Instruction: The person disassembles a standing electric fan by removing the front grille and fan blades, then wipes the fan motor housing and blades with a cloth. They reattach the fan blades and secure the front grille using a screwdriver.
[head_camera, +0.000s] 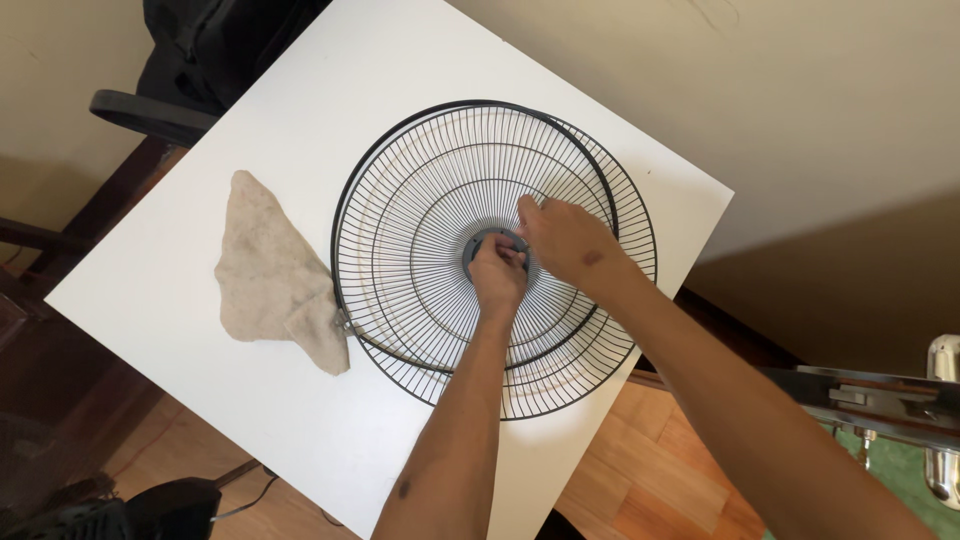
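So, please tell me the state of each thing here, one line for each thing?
Top fan grille: lying flat, stacked off-centre on the other grille.
Lower fan grille: flat on the table, overhanging its edge.
Hub cap: at the top grille's centre, gripped.
Left hand: closed on the hub cap.
Right hand: fingers at the hub cap.
Cloth: crumpled, corner under the grille rim.
White table: holds everything.

White table (200, 330) (cloth (268, 275), fan grilles (440, 170))
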